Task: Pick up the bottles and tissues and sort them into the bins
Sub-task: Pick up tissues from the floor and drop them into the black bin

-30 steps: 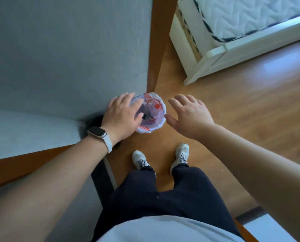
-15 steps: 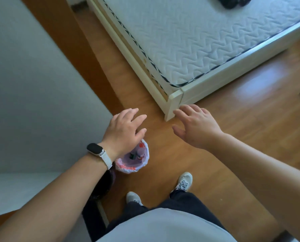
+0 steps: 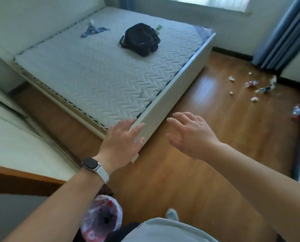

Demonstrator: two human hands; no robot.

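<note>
A bin [image 3: 102,218] lined with a white and red plastic bag stands on the floor under my left forearm, with bottles inside. My left hand [image 3: 121,142], a watch on its wrist, hovers with fingers straight in front of the bed corner and holds nothing. My right hand [image 3: 189,137] is spread in the air beside it, also empty. Far off on the floor at the right lie several crumpled tissues [image 3: 254,99] and plastic bottles: one with a red label [image 3: 251,83], a dark one [image 3: 263,89], and one by the right wall [image 3: 297,110].
A bed with a white quilted mattress [image 3: 100,74] fills the middle, its corner just beyond my left hand. A black bag [image 3: 140,39] and a blue cloth [image 3: 93,30] lie on it. Wooden floor [image 3: 207,180] stretches right. Blue curtains [image 3: 285,32] hang at the far right.
The view has lifted from the bin toward the bed and the far floor. Both empty hands have risen away from the bin, which now sits low in the frame.
</note>
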